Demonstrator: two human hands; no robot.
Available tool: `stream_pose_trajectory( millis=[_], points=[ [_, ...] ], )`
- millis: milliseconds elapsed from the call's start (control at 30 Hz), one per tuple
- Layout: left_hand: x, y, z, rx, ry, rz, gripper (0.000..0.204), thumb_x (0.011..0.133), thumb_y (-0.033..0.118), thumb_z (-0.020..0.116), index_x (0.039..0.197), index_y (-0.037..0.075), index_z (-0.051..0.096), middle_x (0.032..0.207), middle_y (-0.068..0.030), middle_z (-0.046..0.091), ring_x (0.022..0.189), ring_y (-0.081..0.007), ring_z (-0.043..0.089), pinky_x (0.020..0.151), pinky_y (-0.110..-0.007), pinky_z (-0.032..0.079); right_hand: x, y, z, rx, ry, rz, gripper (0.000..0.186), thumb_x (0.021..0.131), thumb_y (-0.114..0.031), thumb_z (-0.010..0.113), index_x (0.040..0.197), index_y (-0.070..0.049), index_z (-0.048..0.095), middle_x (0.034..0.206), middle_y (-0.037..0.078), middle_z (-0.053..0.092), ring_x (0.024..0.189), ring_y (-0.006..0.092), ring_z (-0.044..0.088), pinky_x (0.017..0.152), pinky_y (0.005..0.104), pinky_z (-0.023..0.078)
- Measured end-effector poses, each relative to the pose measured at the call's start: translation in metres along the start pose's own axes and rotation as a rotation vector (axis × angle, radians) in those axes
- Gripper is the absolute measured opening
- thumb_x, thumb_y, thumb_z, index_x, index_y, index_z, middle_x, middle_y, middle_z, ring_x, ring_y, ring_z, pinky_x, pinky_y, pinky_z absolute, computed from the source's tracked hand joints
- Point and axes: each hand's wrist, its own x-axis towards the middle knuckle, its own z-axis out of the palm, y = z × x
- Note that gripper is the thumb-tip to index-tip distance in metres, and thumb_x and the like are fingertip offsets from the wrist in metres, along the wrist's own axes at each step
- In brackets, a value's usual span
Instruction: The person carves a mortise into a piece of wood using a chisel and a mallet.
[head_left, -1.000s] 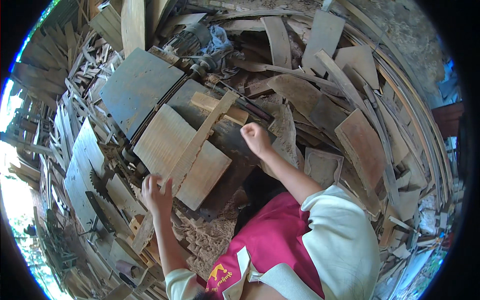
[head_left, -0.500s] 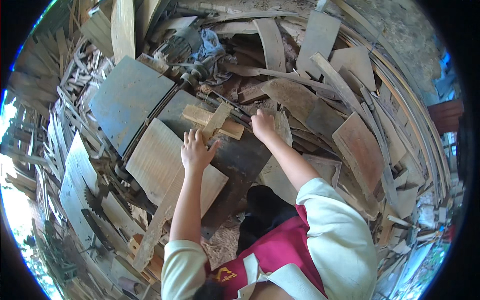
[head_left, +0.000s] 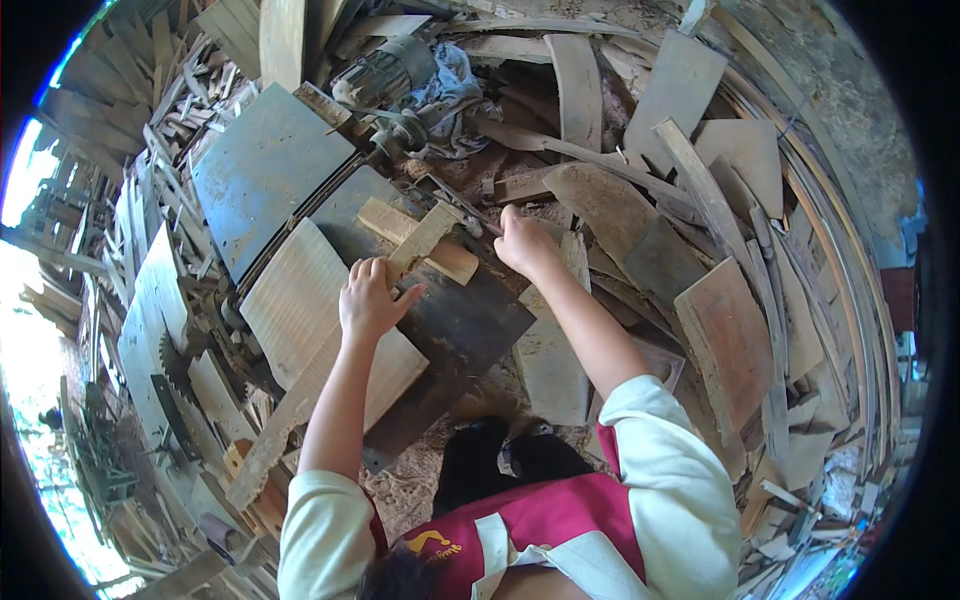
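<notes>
My left hand (head_left: 372, 298) lies on a long wooden strip (head_left: 285, 425), fingers flat and thumb spread to the side. The strip runs from the lower left up across a wide pale board (head_left: 290, 290). Its far end (head_left: 432, 228) crosses a short wood block (head_left: 452, 260) on a dark metal machine table (head_left: 470, 315). To the right of that end, my right hand (head_left: 522, 242) is closed in a fist round the dark handle of a thin tool. Its metal front part (head_left: 450, 190) reaches toward the strip's end; the grip hides most of the handle, and I cannot tell its kind.
A second metal machine plate (head_left: 270, 175) lies at the upper left, and a motor (head_left: 385, 72) with a crumpled cloth (head_left: 455, 90) stands behind. Toothed saw blades (head_left: 175, 375) are at the left. Curved boards (head_left: 735, 330) pile up on the right.
The view has shifted, and more of my legs shows. My left hand still rests on the strip, its fingers closer together. The tool's front part has moved nearer the strip's end.
</notes>
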Motion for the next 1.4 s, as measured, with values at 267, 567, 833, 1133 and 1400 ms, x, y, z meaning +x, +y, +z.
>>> stream_pose_trajectory(
  millis=[267, 567, 833, 1133, 1400],
  points=[
    [-0.001, 0.004, -0.003, 0.036, -0.049, -0.051, 0.058, 0.070, 0.054, 0.063, 0.098, 0.004, 0.051, 0.098, -0.0139, 0.056, 0.096, -0.0299, 0.053, 0.078, -0.040, 0.045, -0.057, 0.030, -0.033, 0.240, -0.070, 0.007, 0.036, 0.092, -0.032, 0.041, 0.082, 0.001, 0.050, 0.074, 0.024, 0.059, 0.072, 0.0414, 0.057, 0.063, 0.0472, 0.043],
    [-0.005, -0.009, 0.005, 0.020, 0.023, -0.024, 0.044, 0.080, 0.047, 0.054, 0.096, 0.005, 0.052, 0.100, -0.0101, 0.056, 0.102, -0.0265, 0.050, 0.080, -0.040, 0.043, -0.059, -0.008, -0.043, 0.073, -0.160, -0.211, 0.032, 0.093, -0.034, 0.038, 0.094, -0.004, 0.049, 0.081, 0.019, 0.063, 0.075, 0.0375, 0.061, 0.063, 0.0478, 0.047],
    [-0.003, -0.011, 0.010, -0.022, 0.081, 0.001, 0.038, 0.083, 0.041, 0.052, 0.087, 0.003, 0.052, 0.093, -0.0131, 0.057, 0.095, -0.0293, 0.053, 0.075, -0.040, 0.045, -0.001, -0.037, -0.011, -0.045, -0.170, -0.158, 0.032, 0.093, -0.032, 0.033, 0.093, -0.005, 0.049, 0.077, 0.021, 0.062, 0.072, 0.0385, 0.060, 0.062, 0.0492, 0.046],
    [-0.001, -0.011, 0.006, -0.088, 0.071, -0.011, 0.036, 0.084, 0.039, 0.053, 0.084, 0.003, 0.052, 0.091, -0.0127, 0.058, 0.095, -0.0289, 0.053, 0.074, -0.040, 0.045, 0.015, -0.041, 0.013, -0.121, -0.166, -0.098, 0.028, 0.092, -0.030, 0.034, 0.096, -0.006, 0.048, 0.078, 0.019, 0.062, 0.073, 0.0377, 0.061, 0.064, 0.0492, 0.047],
    [-0.014, -0.011, -0.003, -0.132, -0.134, -0.143, 0.038, 0.086, 0.041, 0.048, 0.090, 0.004, 0.050, 0.088, -0.0146, 0.056, 0.088, -0.0324, 0.056, 0.074, -0.041, 0.044, 0.005, -0.042, 0.018, -0.096, -0.185, -0.150, 0.027, 0.092, -0.028, 0.034, 0.096, -0.005, 0.047, 0.076, 0.021, 0.062, 0.071, 0.0385, 0.060, 0.063, 0.0500, 0.047]
  ],
)
